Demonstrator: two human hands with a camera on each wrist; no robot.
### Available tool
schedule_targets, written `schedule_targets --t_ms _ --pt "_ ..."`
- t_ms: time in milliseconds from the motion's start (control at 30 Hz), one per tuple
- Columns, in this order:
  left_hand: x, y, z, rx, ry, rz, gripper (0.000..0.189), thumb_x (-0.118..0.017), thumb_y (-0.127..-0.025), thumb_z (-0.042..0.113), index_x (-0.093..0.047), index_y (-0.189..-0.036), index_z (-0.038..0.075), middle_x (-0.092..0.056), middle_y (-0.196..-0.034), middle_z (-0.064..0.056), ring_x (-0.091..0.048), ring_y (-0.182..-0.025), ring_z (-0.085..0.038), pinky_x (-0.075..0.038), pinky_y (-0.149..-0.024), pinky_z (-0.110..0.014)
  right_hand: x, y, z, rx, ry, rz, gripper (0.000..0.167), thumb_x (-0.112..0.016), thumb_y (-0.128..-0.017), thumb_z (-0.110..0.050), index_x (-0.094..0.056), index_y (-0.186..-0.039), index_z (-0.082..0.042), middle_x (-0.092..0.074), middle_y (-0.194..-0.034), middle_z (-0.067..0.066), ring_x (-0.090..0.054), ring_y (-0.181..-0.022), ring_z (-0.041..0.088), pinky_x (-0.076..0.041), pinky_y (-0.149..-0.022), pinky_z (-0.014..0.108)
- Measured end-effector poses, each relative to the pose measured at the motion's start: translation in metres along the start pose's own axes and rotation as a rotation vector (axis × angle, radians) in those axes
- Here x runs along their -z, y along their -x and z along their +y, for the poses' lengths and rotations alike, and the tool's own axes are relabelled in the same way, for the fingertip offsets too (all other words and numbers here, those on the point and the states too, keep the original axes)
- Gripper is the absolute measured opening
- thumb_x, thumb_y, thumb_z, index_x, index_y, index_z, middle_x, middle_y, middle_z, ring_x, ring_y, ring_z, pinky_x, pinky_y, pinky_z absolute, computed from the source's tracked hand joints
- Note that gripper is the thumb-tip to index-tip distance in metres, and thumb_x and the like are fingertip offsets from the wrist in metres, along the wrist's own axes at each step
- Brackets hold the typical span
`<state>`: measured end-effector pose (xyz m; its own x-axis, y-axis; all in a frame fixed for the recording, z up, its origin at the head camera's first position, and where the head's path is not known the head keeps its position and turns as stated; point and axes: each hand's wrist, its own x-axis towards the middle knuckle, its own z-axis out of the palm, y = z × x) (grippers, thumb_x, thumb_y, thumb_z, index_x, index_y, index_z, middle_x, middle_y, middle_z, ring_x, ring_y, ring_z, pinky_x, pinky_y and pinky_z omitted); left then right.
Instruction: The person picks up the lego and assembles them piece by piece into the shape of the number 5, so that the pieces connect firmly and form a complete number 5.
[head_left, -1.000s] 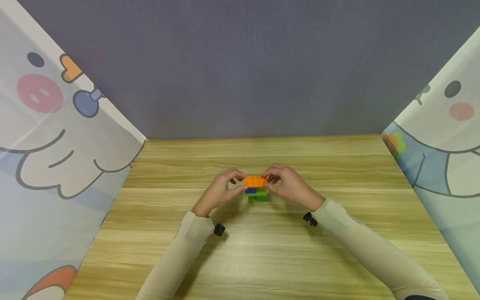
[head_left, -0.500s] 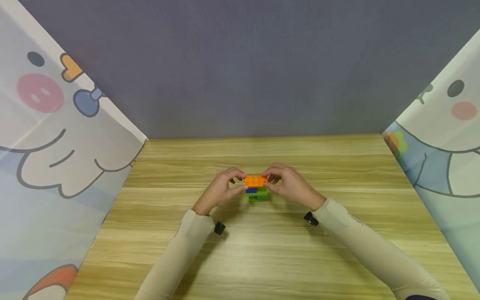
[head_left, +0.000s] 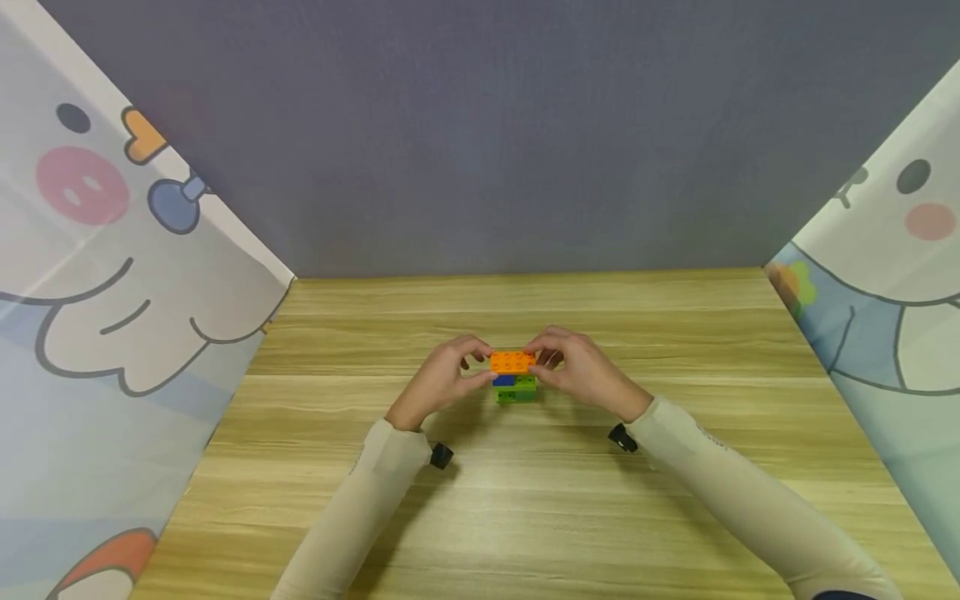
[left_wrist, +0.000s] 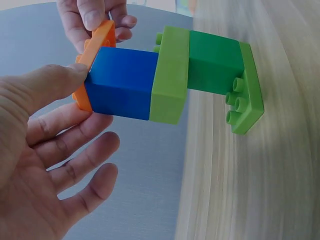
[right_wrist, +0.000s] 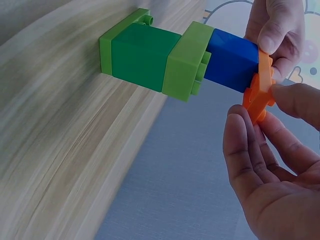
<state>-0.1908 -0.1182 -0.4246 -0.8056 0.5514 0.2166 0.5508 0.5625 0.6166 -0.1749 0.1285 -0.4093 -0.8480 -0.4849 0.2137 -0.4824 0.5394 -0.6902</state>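
Note:
A tower of toy building bricks stands on the table. Its base is a thin light green plate (left_wrist: 254, 92), with a dark green block (right_wrist: 145, 57) on the right part. Above come a light green brick (left_wrist: 170, 75) and a blue block (left_wrist: 122, 80) on that brick's left part. On top lies an orange eight-stud plate (head_left: 512, 362), which juts out right past the blue block. My left hand (head_left: 442, 379) pinches its left end between thumb and fingers. At the right end my right hand (head_left: 581, 373) pinches it likewise. Bare studs show on both light green pieces.
The wood-grain table (head_left: 525, 517) ends at a grey wall panel (head_left: 510, 150) behind. Cartoon-printed sheets flank it at left (head_left: 97, 333) and right (head_left: 892, 317). Small black devices (head_left: 441, 456) stick out from beside each sleeve cuff.

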Motion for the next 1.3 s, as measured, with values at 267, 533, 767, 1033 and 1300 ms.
schedule_targets --t_ms 267,533,767,1033,1300 --pt "-0.004 -0.002 0.000 0.056 0.050 -0.024 0.023 -0.072 -0.085 0.021 -0.062 -0.104 0.012 -0.060 -0.098 0.002 -0.057 -0.084 -0.017 -0.050 -0.070 -0.027 0.001 0.000 0.001 -0.010 -0.001 -0.008 0.023 -0.072 -0.085 -0.011 -0.068 -0.108 -0.009 -0.059 -0.098 -0.002 -0.058 -0.080 0.009 -0.052 -0.068 0.023" --pt "-0.004 -0.003 0.001 0.059 0.051 -0.029 0.027 -0.072 -0.084 0.018 -0.061 -0.108 0.010 -0.060 -0.098 0.001 -0.056 -0.082 -0.015 -0.050 -0.070 -0.026 0.001 0.000 0.001 0.002 -0.002 -0.007 0.023 -0.069 -0.087 -0.011 -0.067 -0.110 -0.009 -0.059 -0.101 0.000 -0.058 -0.082 0.010 -0.052 -0.068 0.024" --pt "-0.009 -0.005 -0.003 0.040 0.051 -0.046 0.027 -0.068 -0.087 0.016 -0.061 -0.111 0.008 -0.060 -0.098 0.000 -0.057 -0.079 -0.014 -0.051 -0.069 -0.025 0.001 0.002 0.003 0.021 0.000 0.005 0.026 -0.071 -0.086 -0.010 -0.067 -0.111 -0.007 -0.058 -0.102 0.002 -0.058 -0.083 0.013 -0.054 -0.069 0.033" --pt "-0.013 -0.008 -0.004 0.015 0.047 -0.029 0.033 -0.060 -0.095 0.021 -0.056 -0.123 0.006 -0.061 -0.106 0.001 -0.057 -0.086 -0.009 -0.051 -0.076 -0.028 0.002 0.004 0.005 -0.001 0.033 0.040 0.032 -0.068 -0.088 -0.008 -0.064 -0.119 -0.008 -0.059 -0.107 0.001 -0.059 -0.084 0.013 -0.052 -0.068 0.026" --pt "-0.023 -0.015 -0.007 -0.008 0.089 -0.027 0.031 -0.053 -0.098 0.020 -0.047 -0.127 0.010 -0.062 -0.104 -0.002 -0.059 -0.087 -0.010 -0.051 -0.078 -0.027 0.001 0.002 0.013 -0.100 -0.004 0.045 0.024 -0.063 -0.092 -0.012 -0.065 -0.116 -0.009 -0.062 -0.108 0.004 -0.060 -0.083 0.017 -0.053 -0.069 0.027"
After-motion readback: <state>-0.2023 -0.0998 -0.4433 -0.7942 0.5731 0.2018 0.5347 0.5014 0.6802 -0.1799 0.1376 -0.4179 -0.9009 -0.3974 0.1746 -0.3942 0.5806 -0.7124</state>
